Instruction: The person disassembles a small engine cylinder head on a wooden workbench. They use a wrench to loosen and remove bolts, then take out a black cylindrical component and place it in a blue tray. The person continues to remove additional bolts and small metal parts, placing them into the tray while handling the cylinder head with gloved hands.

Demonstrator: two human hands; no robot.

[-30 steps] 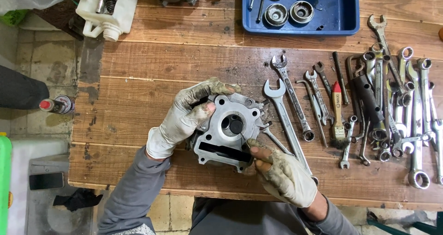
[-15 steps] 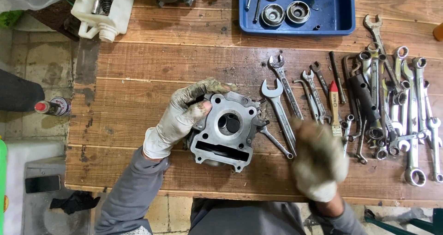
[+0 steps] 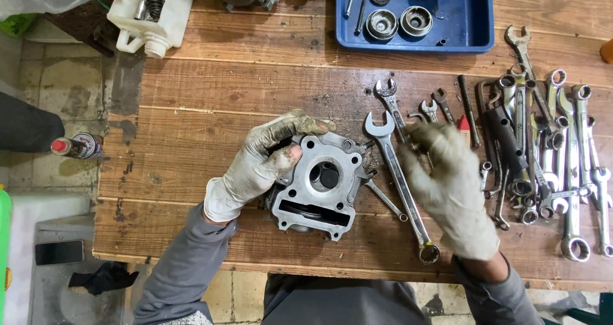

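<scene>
The left hand (image 3: 255, 165) in a dirty glove holds the metal engine cylinder (image 3: 319, 184) on the wooden worktop (image 3: 191, 95). The right hand (image 3: 450, 184) hovers open over the spanners (image 3: 399, 178), holding nothing. The heavy cylinder could tip and pinch fingers if that one hand slips.

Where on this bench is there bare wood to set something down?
Bare planks lie between the white jug, the blue tray and the left hand on the cylinder block. The wrench pile right of the right hand is crowded.

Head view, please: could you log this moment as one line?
left hand: grips engine cylinder | right hand: open, blurred, over wrenches | surface: wooden table
</scene>
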